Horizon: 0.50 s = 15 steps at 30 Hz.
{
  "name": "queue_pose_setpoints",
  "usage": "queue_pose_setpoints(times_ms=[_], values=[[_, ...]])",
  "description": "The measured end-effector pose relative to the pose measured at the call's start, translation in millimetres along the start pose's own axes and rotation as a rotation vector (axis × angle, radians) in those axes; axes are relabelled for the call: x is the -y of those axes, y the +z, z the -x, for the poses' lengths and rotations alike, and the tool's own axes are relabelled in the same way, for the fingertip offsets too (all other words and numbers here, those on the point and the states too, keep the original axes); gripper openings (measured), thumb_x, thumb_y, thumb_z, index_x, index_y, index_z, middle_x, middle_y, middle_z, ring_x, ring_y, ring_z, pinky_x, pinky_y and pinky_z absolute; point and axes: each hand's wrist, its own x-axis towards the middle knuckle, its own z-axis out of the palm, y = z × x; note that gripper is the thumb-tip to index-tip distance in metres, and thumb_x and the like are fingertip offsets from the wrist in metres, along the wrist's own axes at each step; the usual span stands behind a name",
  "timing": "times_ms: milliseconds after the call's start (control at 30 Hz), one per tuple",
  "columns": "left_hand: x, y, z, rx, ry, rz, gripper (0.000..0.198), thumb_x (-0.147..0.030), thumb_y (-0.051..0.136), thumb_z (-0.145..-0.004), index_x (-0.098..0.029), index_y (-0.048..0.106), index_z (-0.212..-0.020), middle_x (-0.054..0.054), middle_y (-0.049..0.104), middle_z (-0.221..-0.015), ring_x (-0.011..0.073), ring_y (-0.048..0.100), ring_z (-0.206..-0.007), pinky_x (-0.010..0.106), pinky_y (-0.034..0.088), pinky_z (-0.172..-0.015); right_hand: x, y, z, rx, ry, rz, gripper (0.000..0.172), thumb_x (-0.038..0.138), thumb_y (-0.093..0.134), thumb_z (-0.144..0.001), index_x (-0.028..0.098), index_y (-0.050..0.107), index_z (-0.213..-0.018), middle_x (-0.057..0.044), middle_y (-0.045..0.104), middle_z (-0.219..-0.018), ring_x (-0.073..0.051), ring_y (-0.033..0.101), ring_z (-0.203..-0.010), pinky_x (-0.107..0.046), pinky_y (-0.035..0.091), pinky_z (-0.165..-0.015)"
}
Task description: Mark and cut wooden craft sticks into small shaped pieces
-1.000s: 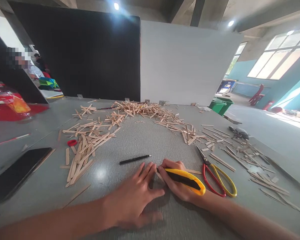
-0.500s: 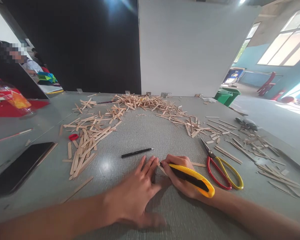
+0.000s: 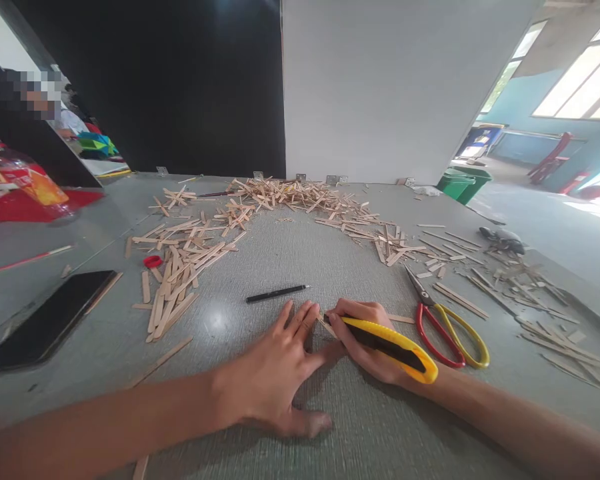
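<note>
Left hand [image 3: 275,373] is laid flat on the tabletop [image 3: 300,253], fingers spread, pinning a wooden stick [image 3: 329,328]. Just right of it, the right hand [image 3: 365,340] is closed round a yellow utility knife [image 3: 390,341], tip at the stick. Left fingertips could be nicked by a slipped blade, as they lie too close. Both grips are unchanged since the earlier frame; only the view has shifted.

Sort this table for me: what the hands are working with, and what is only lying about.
In hand: yellow utility knife, gripped by the right hand; one wooden stick at the blade tip, with the left hand spread flat beside it.

Lying about: black pen, scissors, black phone, red ring, loose stick piles.
</note>
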Motion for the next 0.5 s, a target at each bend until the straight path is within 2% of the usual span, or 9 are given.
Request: queue_pose_setpoints(times_ms=[167,367,500], values=[[-0.8,-1.5,-1.0,0.03,-0.014,0.008,0.083,-0.074,0.058,-0.092,-0.018,0.055,-0.153,0.024,0.021,-0.173,0.0531,0.016,-0.158,0.074,0.017,-0.124,-0.8,-0.3,0.6,0.011,0.009,0.01,0.036,0.031,0.049,-0.106,0.025,0.042,-0.072,0.005,0.042,-0.062,-0.013,0.038,-0.053,-0.028,0.033,-0.052],[-2.6,-4.9,-2.5,0.073,-0.028,0.027,0.086,-0.073,0.058,-0.092,-0.018,0.049,-0.158,0.029,0.02,-0.171,0.0545,0.012,-0.158,0.076,0.019,-0.123,1.3,-2.6,-0.8,0.029,0.016,0.006,0.035,0.03,0.049,-0.105,0.026,0.039,-0.072,0.006,0.039,-0.061,-0.013,0.036,-0.052,-0.029,0.031,-0.053],[-3.7,-5.2,-2.2,0.064,-0.03,0.011,0.083,-0.071,0.056,-0.094,-0.019,0.048,-0.159,0.028,0.023,-0.171,0.0539,0.014,-0.158,0.076,0.021,-0.122,4.1,-4.9,-1.4,0.036,0.019,0.001,0.035,0.032,0.049,-0.105,0.026,0.039,-0.072,0.006,0.039,-0.061,-0.013,0.035,-0.052,-0.03,0.03,-0.054]])
